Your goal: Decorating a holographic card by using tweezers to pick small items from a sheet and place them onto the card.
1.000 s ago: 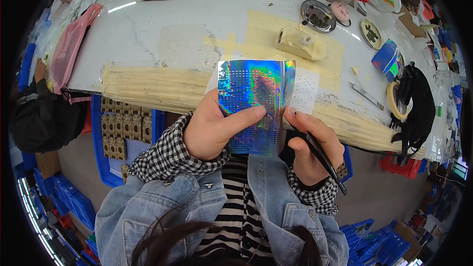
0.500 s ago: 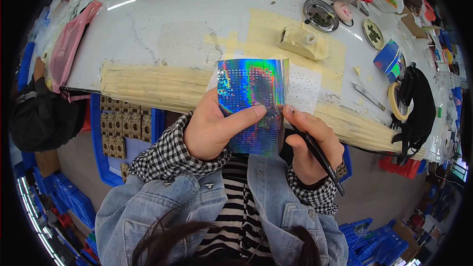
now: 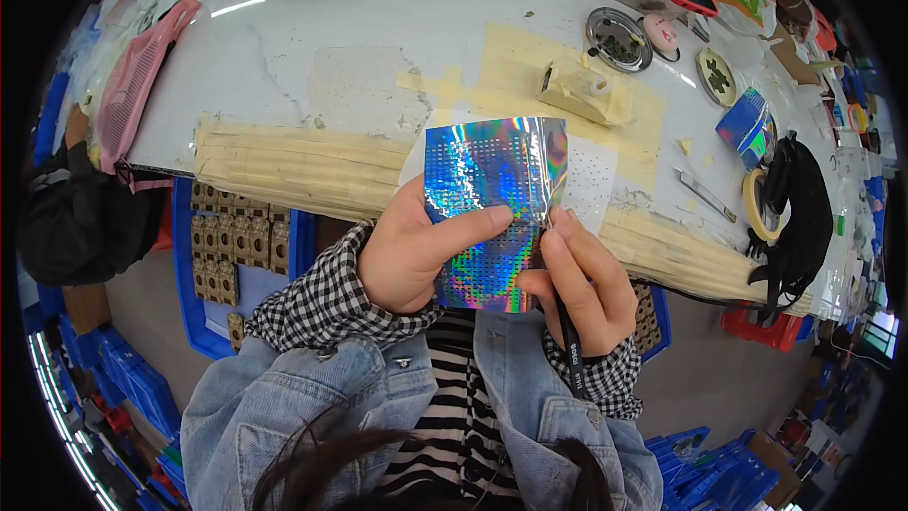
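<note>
A thin, silver rainbow-shimmering foil sheet [image 3: 478, 180], rectangular and pierced with rows of small slots, is held up in front of the person near the table's front edge, its long axis running away from the body. From that sheet, the left hand [image 3: 395, 260] is at the left side, thumb pressed flat on its face and the other fingers hidden behind, gripping it between them. The right hand [image 3: 591, 289] is at the right side, nearer the bright lengthwise band and the right margin, its fingertips pinching a slim black pen-like tool [image 3: 570, 345]; whether its tip touches the foil, I cannot tell. A white, dark-speckled sheet [image 3: 591, 173] sticks out behind the foil on the right. Beyond the foil and to its right stands a cream tape-wrapped block [image 3: 577, 93]; well to its right lie silver metal tweezers [image 3: 705, 194].
</note>
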`<state>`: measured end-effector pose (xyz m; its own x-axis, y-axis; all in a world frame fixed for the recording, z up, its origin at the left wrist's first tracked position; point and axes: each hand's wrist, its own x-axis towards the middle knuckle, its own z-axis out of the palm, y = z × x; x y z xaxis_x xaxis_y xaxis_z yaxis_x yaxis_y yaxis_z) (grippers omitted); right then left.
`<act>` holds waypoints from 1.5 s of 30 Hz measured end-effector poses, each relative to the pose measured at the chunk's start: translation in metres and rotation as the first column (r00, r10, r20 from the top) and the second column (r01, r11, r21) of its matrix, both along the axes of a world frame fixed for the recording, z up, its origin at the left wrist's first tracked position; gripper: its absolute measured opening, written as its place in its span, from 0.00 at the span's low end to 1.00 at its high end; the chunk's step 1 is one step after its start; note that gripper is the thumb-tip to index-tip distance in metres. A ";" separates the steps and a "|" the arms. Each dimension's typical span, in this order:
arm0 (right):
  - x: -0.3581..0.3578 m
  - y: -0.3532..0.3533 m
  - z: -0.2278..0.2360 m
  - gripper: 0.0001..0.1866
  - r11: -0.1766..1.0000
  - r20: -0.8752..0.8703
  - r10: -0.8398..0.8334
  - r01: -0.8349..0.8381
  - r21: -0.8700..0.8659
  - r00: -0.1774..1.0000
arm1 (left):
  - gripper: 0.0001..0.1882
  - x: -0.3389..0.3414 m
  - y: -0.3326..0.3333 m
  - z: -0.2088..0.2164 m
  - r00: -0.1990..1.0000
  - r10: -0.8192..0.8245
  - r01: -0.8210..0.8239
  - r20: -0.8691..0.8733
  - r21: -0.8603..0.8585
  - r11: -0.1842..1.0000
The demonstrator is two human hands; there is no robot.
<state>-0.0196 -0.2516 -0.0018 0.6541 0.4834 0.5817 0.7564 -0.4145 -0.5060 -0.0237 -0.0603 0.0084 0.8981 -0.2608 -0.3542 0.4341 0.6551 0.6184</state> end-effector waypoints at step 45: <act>-0.001 -0.035 -0.013 0.21 0.971 0.033 -0.050 0.057 -0.234 0.998 | 0.17 0.004 0.021 -0.003 0.979 0.199 -0.204 0.047 0.152 0.967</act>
